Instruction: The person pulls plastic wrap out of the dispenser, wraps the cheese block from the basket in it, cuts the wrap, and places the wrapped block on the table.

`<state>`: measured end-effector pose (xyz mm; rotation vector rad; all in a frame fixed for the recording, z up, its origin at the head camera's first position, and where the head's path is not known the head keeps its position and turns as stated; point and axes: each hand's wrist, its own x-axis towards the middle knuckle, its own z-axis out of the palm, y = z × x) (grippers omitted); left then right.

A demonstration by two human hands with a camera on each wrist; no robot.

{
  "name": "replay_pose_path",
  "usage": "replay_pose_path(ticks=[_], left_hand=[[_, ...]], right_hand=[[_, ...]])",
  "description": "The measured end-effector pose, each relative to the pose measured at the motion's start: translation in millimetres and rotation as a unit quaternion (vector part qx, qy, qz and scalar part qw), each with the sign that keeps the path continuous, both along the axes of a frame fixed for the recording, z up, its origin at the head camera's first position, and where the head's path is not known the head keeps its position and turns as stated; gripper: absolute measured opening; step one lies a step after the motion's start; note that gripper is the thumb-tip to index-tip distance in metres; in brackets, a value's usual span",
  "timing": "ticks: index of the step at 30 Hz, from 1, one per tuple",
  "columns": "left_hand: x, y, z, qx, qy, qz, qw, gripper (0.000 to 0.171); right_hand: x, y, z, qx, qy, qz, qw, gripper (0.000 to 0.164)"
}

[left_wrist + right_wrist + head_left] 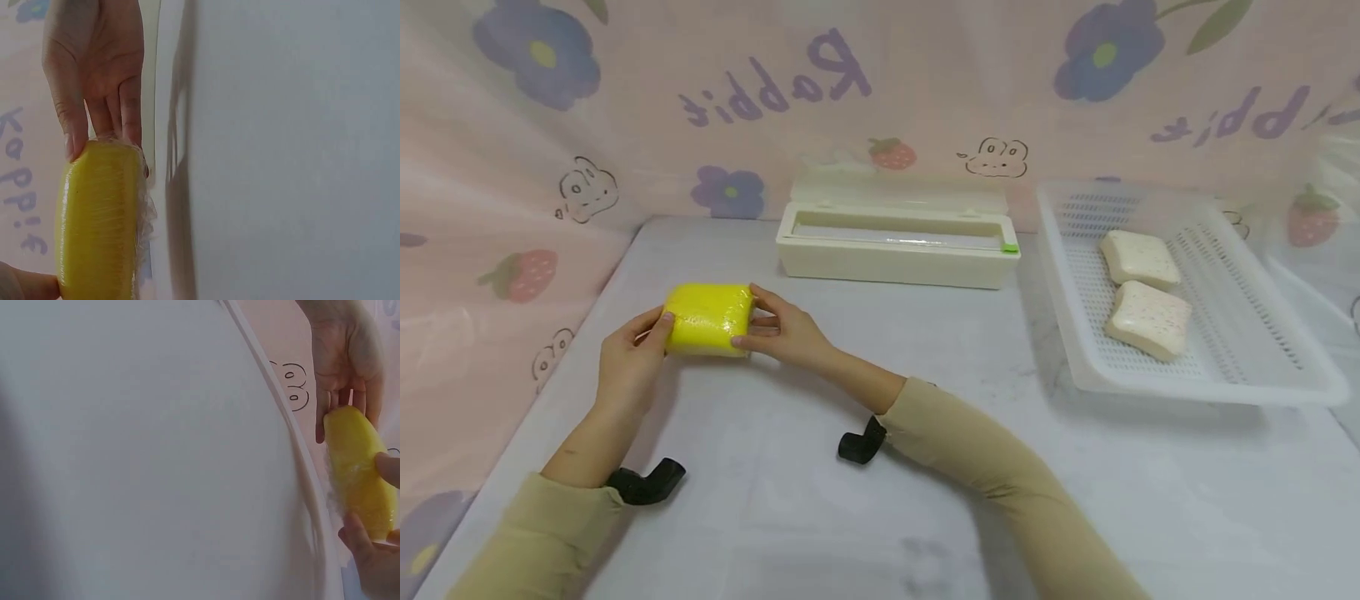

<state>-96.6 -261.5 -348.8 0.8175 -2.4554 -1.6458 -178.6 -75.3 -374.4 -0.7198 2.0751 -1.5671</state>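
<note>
A yellow soap bar [707, 319], wrapped in clear film, is held between both hands above the left part of the table. My left hand [631, 362] pinches its left end, thumb at the near side. At the right end, my right hand [790, 333] grips the bar between thumb and fingers. Crinkled film [145, 219] sticks out along the underside in the left wrist view. The right wrist view shows the bar [356, 469] with the left hand [347, 356] at its far end and the right hand [375, 565] at the near one.
Behind the hands stands a long cream cling film box [895, 262], lid raised, film roll inside. A white plastic basket [1195, 392] at the right holds two pale speckled soap bars [1150, 321]. A printed curtain [925, 83] borders the table [820, 517].
</note>
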Motion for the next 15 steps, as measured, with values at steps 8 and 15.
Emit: replay_pose_path(ticks=[8,15], left_hand=[[-1.8,-25.1,-2.6,0.004,-0.007,0.036,0.9993,0.053],[-1.0,-45.0,-5.0,-0.002,-0.003,0.063,0.9980,0.053]], right_hand=[[-0.1,-34.9,-4.3,-0.002,-0.017,-0.008,1.000,0.080],[-0.8,-65.3,-10.9,0.023,0.013,-0.010,1.000,0.080]])
